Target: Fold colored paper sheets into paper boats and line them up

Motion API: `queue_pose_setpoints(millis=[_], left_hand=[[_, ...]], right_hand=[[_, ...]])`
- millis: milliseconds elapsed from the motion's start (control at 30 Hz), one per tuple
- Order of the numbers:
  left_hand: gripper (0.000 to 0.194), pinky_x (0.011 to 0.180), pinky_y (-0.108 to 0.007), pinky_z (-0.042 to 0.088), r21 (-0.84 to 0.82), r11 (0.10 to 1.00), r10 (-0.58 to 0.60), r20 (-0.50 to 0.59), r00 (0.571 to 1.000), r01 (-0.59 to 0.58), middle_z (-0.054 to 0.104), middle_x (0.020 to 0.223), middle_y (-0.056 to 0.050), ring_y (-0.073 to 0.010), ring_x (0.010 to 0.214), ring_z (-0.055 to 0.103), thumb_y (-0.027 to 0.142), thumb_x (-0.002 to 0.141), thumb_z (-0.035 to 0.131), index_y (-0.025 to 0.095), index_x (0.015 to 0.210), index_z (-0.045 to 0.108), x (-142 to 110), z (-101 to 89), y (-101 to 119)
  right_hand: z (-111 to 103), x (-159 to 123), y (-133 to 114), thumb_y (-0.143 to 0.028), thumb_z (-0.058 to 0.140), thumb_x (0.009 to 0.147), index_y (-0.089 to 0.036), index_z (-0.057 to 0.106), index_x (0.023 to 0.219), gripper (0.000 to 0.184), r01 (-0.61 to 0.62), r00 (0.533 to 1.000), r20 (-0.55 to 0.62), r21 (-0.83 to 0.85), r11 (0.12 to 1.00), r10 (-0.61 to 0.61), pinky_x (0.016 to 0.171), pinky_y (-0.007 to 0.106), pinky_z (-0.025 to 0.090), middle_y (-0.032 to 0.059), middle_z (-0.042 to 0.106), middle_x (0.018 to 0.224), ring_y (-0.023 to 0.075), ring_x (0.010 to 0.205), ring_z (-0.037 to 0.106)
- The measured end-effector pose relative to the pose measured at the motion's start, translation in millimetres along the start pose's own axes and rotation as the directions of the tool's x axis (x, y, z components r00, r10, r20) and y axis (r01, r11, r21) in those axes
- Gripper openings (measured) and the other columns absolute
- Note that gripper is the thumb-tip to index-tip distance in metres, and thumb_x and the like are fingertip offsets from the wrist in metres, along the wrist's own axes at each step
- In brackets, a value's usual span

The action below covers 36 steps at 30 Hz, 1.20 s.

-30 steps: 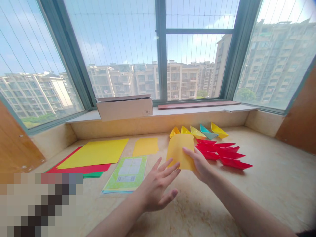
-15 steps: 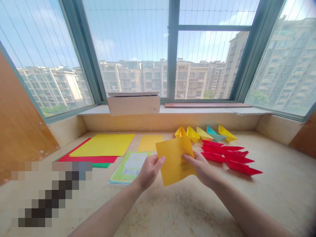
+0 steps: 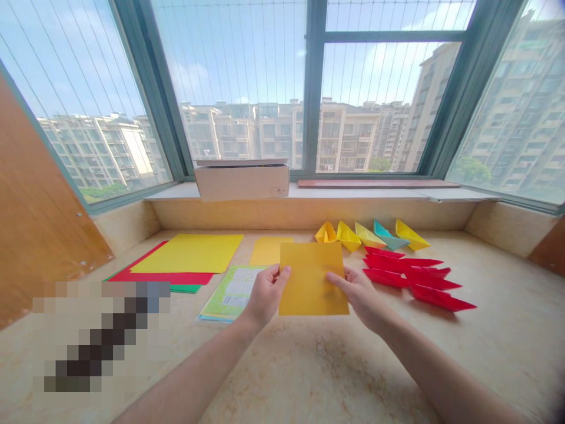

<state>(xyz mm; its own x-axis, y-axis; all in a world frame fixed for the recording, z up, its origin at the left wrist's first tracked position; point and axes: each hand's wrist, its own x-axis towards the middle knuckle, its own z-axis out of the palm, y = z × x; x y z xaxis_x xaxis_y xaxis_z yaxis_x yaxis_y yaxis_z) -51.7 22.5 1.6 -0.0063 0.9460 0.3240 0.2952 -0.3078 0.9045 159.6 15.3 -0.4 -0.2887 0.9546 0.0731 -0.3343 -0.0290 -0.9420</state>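
A square sheet of golden-yellow paper (image 3: 312,294) is held up above the counter, facing me. My left hand (image 3: 267,291) pinches its left edge, thumb in front and fingers behind. On the opposite edge, my right hand (image 3: 359,294) grips the sheet the same way. The paper looks flat, with no fold that I can make out. Just behind it lies another golden-yellow sheet (image 3: 267,250), partly covered from view. Right of my right hand sit several red folded paper boats (image 3: 441,297), and behind these a row of paper boats in yellow and teal (image 3: 391,237).
Large yellow (image 3: 189,253), red (image 3: 172,278) and green sheets lie stacked at the left. A green-and-white paper packet (image 3: 232,294) rests beside my left hand. On the window ledge stands a white box (image 3: 242,181). A blurred-out patch covers the lower left.
The yellow sheet has gone from tilted and slightly bent to level and flat, still between both hands. The view has shifted slightly.
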Motion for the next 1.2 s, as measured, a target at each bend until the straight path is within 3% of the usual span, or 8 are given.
queue_pose_setpoints(millis=[267, 367, 500, 700, 900, 1033, 1200], left_hand=[[0.041, 0.048, -0.023, 0.019, -0.004, 0.999, 0.035, -0.001, 0.999, -0.035, 0.024, 0.059, 0.008, -0.0084, 0.052, 0.023, 0.046, 0.087, 0.052, 0.022, 0.063, 0.030, -3, 0.7, 1], [0.042, 0.048, -0.023, 0.018, 0.012, 0.999, 0.045, -0.039, 0.998, -0.045, 0.024, 0.059, 0.008, -0.0086, 0.052, 0.023, 0.045, 0.088, 0.052, 0.022, 0.063, 0.028, -3, -0.3, 0], [0.043, 0.048, -0.024, 0.017, 0.026, 0.999, 0.045, -0.098, 0.994, -0.043, 0.021, 0.059, 0.008, -0.0086, 0.051, 0.021, 0.044, 0.087, 0.052, 0.022, 0.062, 0.025, -3, -1.2, 1], [0.041, 0.046, -0.024, 0.017, 0.024, 0.999, 0.034, -0.146, 0.989, -0.031, 0.021, 0.058, 0.008, -0.0086, 0.050, 0.022, 0.043, 0.086, 0.052, 0.023, 0.062, 0.026, -3, -0.7, 6], [0.042, 0.046, -0.024, 0.018, 0.015, 0.999, 0.033, -0.172, 0.985, -0.031, 0.023, 0.056, 0.008, -0.0089, 0.049, 0.023, 0.044, 0.085, 0.053, 0.023, 0.061, 0.026, -3, -0.8, 6], [0.042, 0.047, -0.024, 0.019, 0.040, 0.999, 0.038, -0.175, 0.984, -0.031, 0.025, 0.056, 0.007, -0.0094, 0.050, 0.024, 0.044, 0.085, 0.053, 0.023, 0.060, 0.027, -3, -1.2, 3], [0.042, 0.048, -0.024, 0.020, 0.059, 0.998, 0.041, -0.178, 0.983, -0.031, 0.025, 0.056, 0.007, -0.0097, 0.051, 0.025, 0.042, 0.086, 0.053, 0.023, 0.060, 0.027, -2, -1.5, 3]], right_hand=[[2, -1, -1, -0.043, 0.073, 0.081, -0.020, 0.069, 0.111, 0.038, 0.018, 1.000, -0.005, -0.028, 0.999, -0.019, 0.071, 0.037, 0.055, 0.0091, 0.075, 0.101, 0.0253, 0.082, 0.072], [-2, 2, 1, -0.045, 0.068, 0.085, -0.022, 0.069, 0.111, 0.035, 0.056, 0.995, -0.083, -0.080, 0.995, -0.063, 0.069, 0.032, 0.051, 0.0063, 0.075, 0.101, 0.0220, 0.081, 0.069], [-9, 6, 1, -0.049, 0.066, 0.085, -0.021, 0.073, 0.101, 0.033, 0.094, 0.971, -0.206, -0.129, 0.987, -0.119, 0.053, 0.025, 0.040, 0.0032, 0.072, 0.080, 0.0151, 0.062, 0.059], [-6, 4, -2, -0.048, 0.068, 0.084, -0.020, 0.072, 0.095, 0.031, 0.107, 0.980, -0.162, -0.082, 0.991, -0.119, 0.045, 0.022, 0.032, 0.0002, 0.065, 0.068, 0.0107, 0.052, 0.048], [0, 1, -3, -0.055, 0.064, 0.084, -0.019, 0.069, 0.098, 0.038, 0.073, 0.991, -0.109, 0.009, 0.997, -0.071, 0.041, 0.024, 0.035, 0.0033, 0.070, 0.070, 0.0126, 0.045, 0.054], [1, 0, -4, -0.058, 0.061, 0.085, -0.020, 0.066, 0.109, 0.046, 0.032, 0.996, -0.082, 0.074, 0.997, -0.026, 0.041, 0.026, 0.040, 0.0073, 0.075, 0.077, 0.0206, 0.056, 0.067], [3, -2, -5, -0.053, 0.062, 0.087, -0.022, 0.066, 0.117, 0.043, 0.063, 0.998, -0.032, 0.045, 0.997, -0.062, 0.046, 0.027, 0.044, 0.0073, 0.077, 0.089, 0.0229, 0.068, 0.071]])
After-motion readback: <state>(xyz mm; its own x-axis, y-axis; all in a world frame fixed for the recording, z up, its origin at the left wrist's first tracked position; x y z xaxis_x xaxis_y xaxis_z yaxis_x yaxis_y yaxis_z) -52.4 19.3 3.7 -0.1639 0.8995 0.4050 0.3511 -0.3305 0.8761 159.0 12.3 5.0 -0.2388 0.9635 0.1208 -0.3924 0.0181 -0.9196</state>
